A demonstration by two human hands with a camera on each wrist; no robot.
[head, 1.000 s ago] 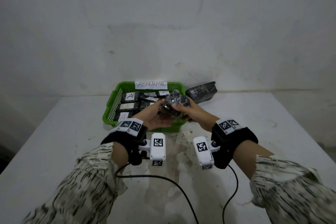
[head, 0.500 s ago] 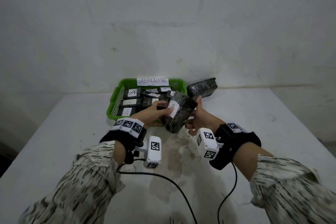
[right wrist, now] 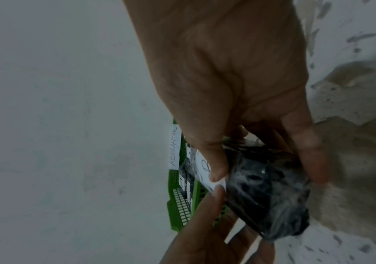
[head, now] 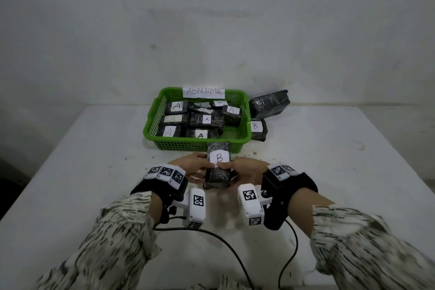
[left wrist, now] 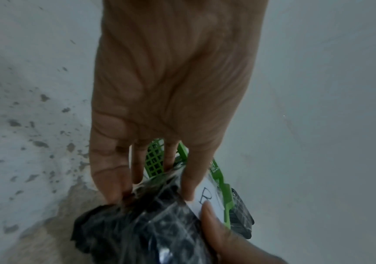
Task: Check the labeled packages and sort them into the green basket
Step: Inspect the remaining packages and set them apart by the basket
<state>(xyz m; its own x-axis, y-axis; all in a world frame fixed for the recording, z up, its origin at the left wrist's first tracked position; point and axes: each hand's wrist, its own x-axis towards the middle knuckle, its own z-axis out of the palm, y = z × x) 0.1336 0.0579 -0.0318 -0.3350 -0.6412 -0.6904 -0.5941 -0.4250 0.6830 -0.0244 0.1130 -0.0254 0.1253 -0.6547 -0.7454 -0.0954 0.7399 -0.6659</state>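
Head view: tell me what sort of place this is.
Probably a makeshift sorting station, not a proper warehouse: a bare white table against a plain wall, a green basket tagged ABNORMAL holding A-labelled packages, and both hands gripping the B-labelled package.

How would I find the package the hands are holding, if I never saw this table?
Find the green basket on the white table. Just in front of it, the left hand and right hand hold one dark wrapped package. Its white label says B; the basket's say A.
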